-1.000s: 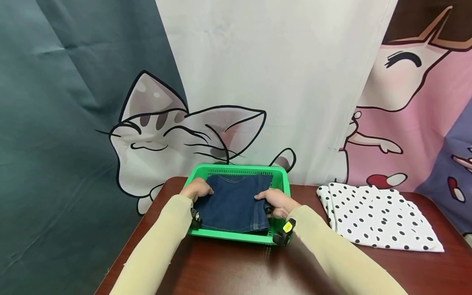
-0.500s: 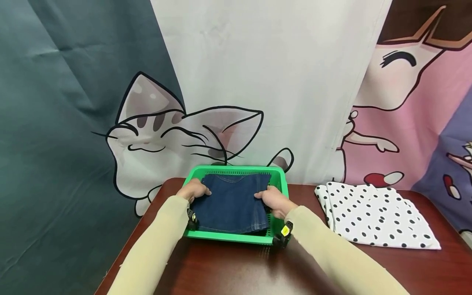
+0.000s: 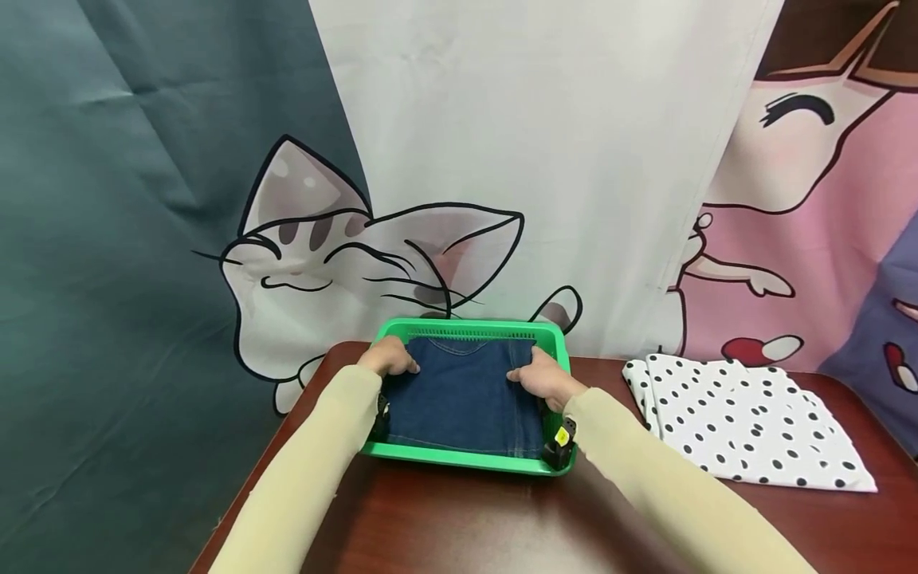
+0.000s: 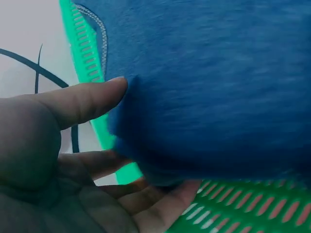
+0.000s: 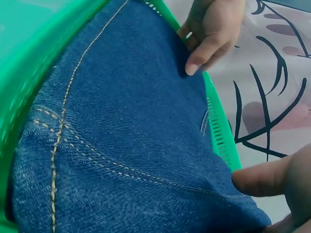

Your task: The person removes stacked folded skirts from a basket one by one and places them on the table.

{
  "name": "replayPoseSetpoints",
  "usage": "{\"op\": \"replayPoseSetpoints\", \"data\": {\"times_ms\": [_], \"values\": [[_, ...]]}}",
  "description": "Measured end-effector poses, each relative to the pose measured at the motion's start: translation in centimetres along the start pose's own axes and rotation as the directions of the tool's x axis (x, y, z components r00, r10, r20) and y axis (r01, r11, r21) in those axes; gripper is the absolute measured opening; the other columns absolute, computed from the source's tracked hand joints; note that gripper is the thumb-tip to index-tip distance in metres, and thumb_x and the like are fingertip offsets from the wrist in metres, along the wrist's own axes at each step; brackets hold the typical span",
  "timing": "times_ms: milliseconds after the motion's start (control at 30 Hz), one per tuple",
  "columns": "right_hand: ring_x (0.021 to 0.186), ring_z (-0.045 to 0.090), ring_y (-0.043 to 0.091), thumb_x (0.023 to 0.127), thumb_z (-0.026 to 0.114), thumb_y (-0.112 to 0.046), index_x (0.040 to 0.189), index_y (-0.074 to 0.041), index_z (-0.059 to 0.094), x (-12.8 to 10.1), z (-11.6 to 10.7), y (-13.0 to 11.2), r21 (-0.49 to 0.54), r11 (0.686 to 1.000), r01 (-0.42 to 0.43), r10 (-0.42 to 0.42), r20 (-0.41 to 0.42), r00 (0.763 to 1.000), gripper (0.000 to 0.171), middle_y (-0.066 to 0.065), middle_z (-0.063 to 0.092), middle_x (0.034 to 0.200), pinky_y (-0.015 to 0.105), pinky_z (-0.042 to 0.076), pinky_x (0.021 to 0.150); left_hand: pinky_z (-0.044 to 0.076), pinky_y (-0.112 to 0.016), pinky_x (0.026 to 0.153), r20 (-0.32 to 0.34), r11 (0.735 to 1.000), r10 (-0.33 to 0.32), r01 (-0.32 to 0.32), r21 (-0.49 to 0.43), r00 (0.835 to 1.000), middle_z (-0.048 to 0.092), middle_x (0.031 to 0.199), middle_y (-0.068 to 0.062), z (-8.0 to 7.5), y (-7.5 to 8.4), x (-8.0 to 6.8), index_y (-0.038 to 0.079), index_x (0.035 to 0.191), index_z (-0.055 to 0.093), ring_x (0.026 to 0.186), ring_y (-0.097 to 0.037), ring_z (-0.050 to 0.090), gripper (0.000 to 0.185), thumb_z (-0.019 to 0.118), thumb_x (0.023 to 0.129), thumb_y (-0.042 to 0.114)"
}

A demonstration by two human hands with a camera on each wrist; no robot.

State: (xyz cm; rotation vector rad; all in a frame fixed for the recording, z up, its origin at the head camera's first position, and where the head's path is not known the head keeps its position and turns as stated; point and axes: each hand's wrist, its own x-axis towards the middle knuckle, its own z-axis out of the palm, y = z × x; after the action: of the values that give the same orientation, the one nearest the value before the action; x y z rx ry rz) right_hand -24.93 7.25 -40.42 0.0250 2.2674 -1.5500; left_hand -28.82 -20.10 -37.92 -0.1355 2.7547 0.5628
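Observation:
A folded dark blue denim garment (image 3: pixel 459 399) with pale stitched seams lies spread inside a green plastic basket (image 3: pixel 466 460). My left hand (image 3: pixel 390 356) grips its left edge, thumb on top; in the left wrist view the fingers of the left hand (image 4: pixel 82 160) reach under the cloth. At the opposite edge my right hand (image 3: pixel 543 376) pinches the denim, its thumb on the upper face. The right wrist view shows the thumb of the right hand (image 5: pixel 272 179) on the seamed edge, with most of its fingers out of frame.
A folded white cloth with black dots (image 3: pixel 746 422) lies to the right on the reddish-brown table (image 3: pixel 445 518). Behind the table hangs a curtain (image 3: pixel 574 159) printed with cartoon figures. The basket's slatted walls rise close around the garment.
The denim's right side has come down and outward with my right hand, closer to the basket's right wall. My left hand keeps its hold. The head view has shifted slightly.

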Motion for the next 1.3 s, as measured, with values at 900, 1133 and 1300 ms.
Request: {"op": "replayPoseSetpoints", "data": {"times_ms": [900,1133,1300], "values": [[0.133,0.04,0.041,0.091,0.065,0.007,0.13,-0.004,0.032,-1.3,1.2,-0.3,0.06,0.97,0.238,-0.222,-0.191,0.956,0.053,0.028,0.036,0.151,0.051,0.043,0.096,0.045,-0.046,0.1,0.037,0.962,0.169,-0.173,0.21,0.985,0.041,0.15,-0.022,-0.2,0.9,2.1,0.013,0.15,0.043,0.135,-0.037,0.04,0.074,0.079,0.086,0.013],[0.143,0.032,0.043,0.092,0.059,0.011,0.156,-0.002,0.031,-1.4,0.6,-0.1,0.064,0.971,0.231,-0.227,-0.063,0.972,0.071,0.027,0.032,0.157,0.058,0.037,0.11,0.049,-0.039,0.088,0.033,0.972,0.182,-0.185,0.143,0.983,0.055,0.128,-0.018,-0.5,-0.1,2.7,0.007,0.126,0.05,0.106,-0.028,0.054,0.057,0.084,0.081,0.012],[0.144,0.028,0.045,0.095,0.057,0.007,0.153,0.007,0.031,-1.2,0.0,0.4,0.071,0.983,0.17,-0.17,0.004,0.985,0.064,0.026,0.029,0.158,0.059,0.031,0.113,0.048,-0.041,0.092,0.017,0.974,0.195,-0.196,0.112,0.981,0.059,0.121,-0.016,-1.0,-0.4,2.4,0.006,0.122,0.051,0.104,-0.028,0.054,0.058,0.088,0.078,0.015]]}}
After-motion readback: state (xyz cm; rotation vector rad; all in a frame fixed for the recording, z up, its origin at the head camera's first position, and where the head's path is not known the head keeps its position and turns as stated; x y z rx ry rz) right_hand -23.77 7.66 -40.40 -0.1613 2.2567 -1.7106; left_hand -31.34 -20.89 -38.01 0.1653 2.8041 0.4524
